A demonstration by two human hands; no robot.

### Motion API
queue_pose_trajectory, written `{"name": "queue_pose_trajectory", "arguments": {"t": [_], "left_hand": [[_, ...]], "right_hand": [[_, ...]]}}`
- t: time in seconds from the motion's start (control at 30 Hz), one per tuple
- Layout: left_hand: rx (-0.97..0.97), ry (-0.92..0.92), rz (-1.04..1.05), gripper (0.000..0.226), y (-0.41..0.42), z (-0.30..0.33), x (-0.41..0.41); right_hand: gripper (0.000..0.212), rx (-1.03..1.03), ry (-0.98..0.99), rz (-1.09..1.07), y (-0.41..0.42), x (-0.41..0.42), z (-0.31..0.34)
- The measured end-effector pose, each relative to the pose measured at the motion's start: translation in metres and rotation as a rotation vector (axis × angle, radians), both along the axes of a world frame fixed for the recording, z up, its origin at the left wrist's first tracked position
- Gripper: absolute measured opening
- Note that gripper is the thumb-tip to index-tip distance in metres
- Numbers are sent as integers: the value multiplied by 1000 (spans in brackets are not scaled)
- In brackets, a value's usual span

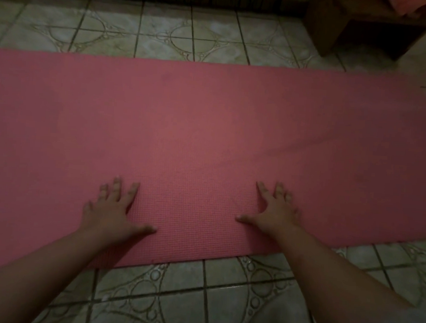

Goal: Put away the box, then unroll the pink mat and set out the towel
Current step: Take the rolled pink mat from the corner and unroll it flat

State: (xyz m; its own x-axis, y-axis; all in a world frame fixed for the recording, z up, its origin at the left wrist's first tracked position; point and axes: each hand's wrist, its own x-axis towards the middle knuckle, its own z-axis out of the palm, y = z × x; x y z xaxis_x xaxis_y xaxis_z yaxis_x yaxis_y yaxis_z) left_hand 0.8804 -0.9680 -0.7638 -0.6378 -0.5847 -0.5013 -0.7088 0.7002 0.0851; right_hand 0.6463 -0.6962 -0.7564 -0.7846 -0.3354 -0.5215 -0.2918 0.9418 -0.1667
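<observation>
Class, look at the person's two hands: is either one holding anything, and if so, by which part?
Nothing is held. The left hand and right hand both lie flat, fingers spread, on the pink mat near its close edge.

I count one pink mat (209, 125), two hands, left (112, 212) and right (274, 213), and one wooden stool (367, 28) at one o'clock.

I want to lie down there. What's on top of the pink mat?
Only two bare hands, the left hand and the right hand, press flat on the pink textured foam mat. The floor under it is hidden.
</observation>
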Motion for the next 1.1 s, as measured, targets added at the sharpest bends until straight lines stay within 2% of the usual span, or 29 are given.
{"name": "queue_pose_trajectory", "arguments": {"t": [0.37, 0.57, 0.73, 1.1], "left_hand": [[20, 1, 21, 127, -4, -1, -14], [6, 2, 15, 132, -3, -1, -11], [-25, -16, 113, 135, -19, 2, 4], [20, -15, 80, 127, -39, 2, -6]], "right_hand": [[120, 10, -8, 42, -5, -18, 0], [120, 7, -22, 35, -6, -15, 4], [121, 1, 5, 1, -16, -10, 12], [114, 40, -17, 52, -36, -15, 12]]}}
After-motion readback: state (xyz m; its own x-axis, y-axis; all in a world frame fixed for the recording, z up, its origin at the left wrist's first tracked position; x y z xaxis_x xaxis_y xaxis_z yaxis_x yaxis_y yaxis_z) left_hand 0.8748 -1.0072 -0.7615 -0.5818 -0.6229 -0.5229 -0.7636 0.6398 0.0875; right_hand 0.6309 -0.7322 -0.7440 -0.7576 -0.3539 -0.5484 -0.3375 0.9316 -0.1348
